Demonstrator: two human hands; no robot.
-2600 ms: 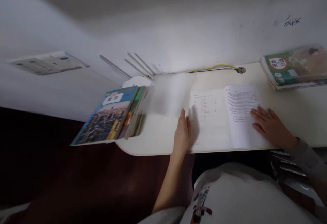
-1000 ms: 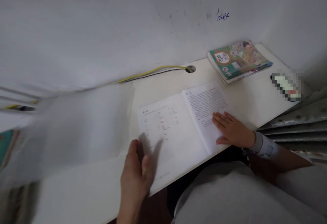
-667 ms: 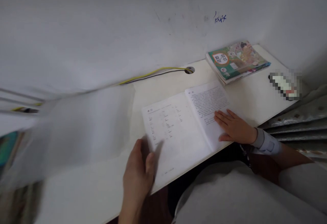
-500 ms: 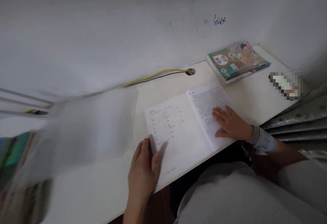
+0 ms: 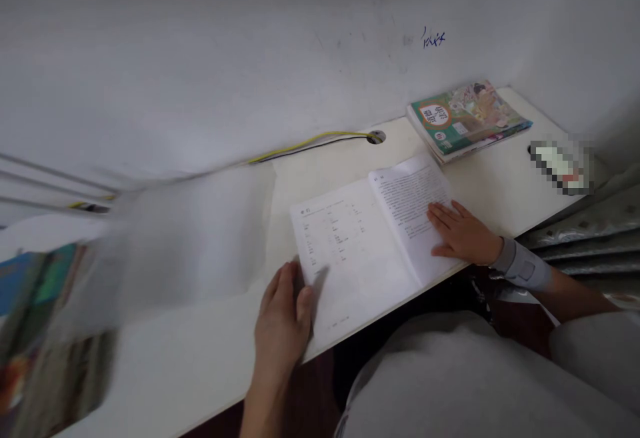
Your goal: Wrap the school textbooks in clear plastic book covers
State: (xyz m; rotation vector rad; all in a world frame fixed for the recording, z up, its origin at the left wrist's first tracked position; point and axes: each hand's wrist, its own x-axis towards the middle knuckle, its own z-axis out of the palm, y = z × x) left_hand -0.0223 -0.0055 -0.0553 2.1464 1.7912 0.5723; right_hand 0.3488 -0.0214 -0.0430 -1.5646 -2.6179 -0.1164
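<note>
An open book (image 5: pixel 350 261) lies on the white desk close to its front edge, with printed text on both pages. At its left edge is my left hand (image 5: pixel 285 315), fingers lightly bent together and thumb apart, touching the page's side. My right hand (image 5: pixel 463 235) rests flat on the lower part of the right page, fingers spread, with a grey band around the wrist. Neither hand has anything gripped in it.
A stack of books (image 5: pixel 470 118) with a green illustrated cover sits at the back right. Beside it is a pixelated object (image 5: pixel 560 168). A translucent sheet (image 5: pixel 185 238) and blurred books (image 5: pixel 55 331) lie left. A yellow cable (image 5: pixel 320 136) enters a desk hole.
The whole view has shifted slightly. My right hand has slid a little right and toward the outer edge of the right page. My left hand stays at the book's left edge.
</note>
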